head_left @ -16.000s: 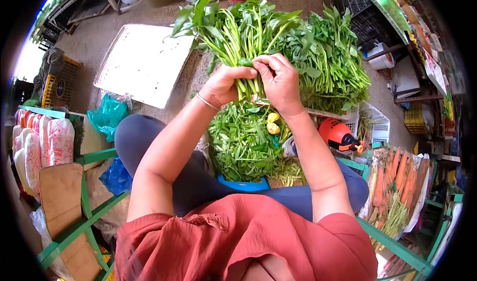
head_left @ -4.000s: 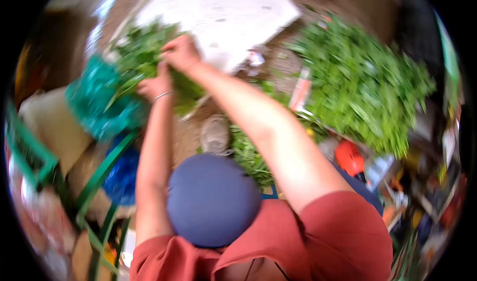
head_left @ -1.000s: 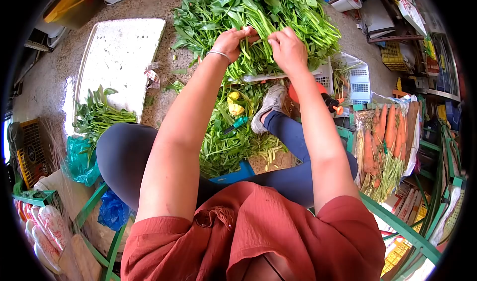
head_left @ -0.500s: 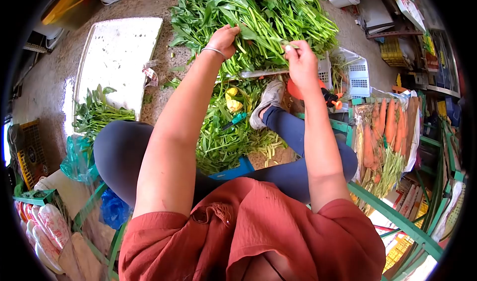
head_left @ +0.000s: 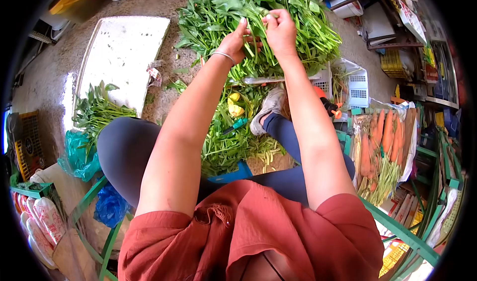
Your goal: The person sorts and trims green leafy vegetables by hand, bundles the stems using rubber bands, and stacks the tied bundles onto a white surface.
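Note:
A big heap of leafy greens (head_left: 310,37), with long pale stems like water spinach, lies in front of me. My right hand (head_left: 281,35) pinches a green stem (head_left: 266,13) between thumb and fingers above the heap. Just left of it, my left hand (head_left: 235,45) has its thumb up and fingers apart among the leaves. Below, between my legs, more loose greens (head_left: 218,149) lie with cut stem pieces (head_left: 268,151). A teal-handled knife (head_left: 238,124) and a yellow crumpled item (head_left: 235,107) rest on them.
At left lies a white board (head_left: 121,47), with a small bunch of greens (head_left: 102,107) at its lower edge. Carrots (head_left: 390,132) lie to my right beside a green metal frame (head_left: 397,226). A white plastic basket (head_left: 357,84) stands beyond my shoe (head_left: 269,109).
My right hand has moved up and left with the stem, closer to my left hand. My left hand has shifted slightly right and down, and its fingers have spread.

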Demonstrator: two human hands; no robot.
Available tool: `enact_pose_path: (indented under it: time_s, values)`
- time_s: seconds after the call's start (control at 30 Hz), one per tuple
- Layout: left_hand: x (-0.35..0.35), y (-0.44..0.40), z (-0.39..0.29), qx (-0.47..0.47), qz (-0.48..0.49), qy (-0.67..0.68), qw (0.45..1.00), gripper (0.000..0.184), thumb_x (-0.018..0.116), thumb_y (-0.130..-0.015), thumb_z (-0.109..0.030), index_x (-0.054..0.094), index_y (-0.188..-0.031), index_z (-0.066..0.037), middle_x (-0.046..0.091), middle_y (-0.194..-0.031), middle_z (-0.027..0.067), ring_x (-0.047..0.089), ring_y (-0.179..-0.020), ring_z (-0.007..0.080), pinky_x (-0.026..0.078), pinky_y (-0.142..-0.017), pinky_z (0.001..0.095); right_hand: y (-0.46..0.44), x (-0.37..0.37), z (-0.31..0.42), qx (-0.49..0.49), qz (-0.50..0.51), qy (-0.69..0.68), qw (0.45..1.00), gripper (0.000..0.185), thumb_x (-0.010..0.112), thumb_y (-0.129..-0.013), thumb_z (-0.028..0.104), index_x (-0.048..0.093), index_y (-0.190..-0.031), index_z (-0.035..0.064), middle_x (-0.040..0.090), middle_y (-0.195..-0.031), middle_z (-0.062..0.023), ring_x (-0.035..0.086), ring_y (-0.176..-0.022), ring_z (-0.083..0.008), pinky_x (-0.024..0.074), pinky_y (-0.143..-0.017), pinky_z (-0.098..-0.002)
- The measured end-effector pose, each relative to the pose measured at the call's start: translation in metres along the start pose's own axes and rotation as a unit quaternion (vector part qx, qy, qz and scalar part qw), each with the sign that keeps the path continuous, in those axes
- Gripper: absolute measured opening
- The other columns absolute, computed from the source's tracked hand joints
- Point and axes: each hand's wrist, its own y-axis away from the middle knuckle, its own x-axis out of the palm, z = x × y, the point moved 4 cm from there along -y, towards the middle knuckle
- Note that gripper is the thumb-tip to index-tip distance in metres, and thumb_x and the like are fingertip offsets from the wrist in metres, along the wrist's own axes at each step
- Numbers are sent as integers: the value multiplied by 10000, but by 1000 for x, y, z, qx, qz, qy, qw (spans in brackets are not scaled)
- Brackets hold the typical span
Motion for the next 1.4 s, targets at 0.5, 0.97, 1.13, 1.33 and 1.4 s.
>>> enact_pose_path:
  time_s: [0.5,0.97,1.13,1.33,1.4]
  values:
    - [4,-1,-1,59,-91,-33,994,233,610,-805,-168,456,-891,-17,556,-796,60,569,-655,189,532,-599,340,95,-21,-13,116,123,11,986,79,557,-775,106,571,-778,29,615,-695,-114,598,-632,-249,462,-598,-326]
    - [3,3,-5,40,-46,-82,995,296,654,-768,-154,485,-926,30,558,-839,87,574,-746,200,508,-647,338,63,-15,-1,-7,84,266,960,125,660,-694,163,658,-818,144,553,-799,-71,552,-765,-249,453,-673,-349]
    - [-2,1,-4,62,-17,-90,994,172,637,-754,-31,525,-871,24,600,-792,100,607,-708,197,525,-639,336,65,-22,7,-45,48,241,968,155,630,-728,176,644,-876,130,553,-815,-66,553,-766,-247,458,-668,-346]
    - [-6,2,-2,27,34,-80,996,116,569,-789,-46,559,-899,-14,603,-867,83,616,-814,223,524,-669,364,33,-34,-10,131,111,315,933,383,668,-661,363,633,-948,110,597,-919,-97,586,-827,-257,474,-697,-345]
    - [-4,4,-3,15,36,-57,998,111,547,-798,-48,555,-905,-16,597,-891,84,611,-837,230,519,-682,373,24,-42,-10,161,106,314,930,392,678,-627,352,641,-930,106,613,-920,-115,604,-801,-255,484,-675,-345]
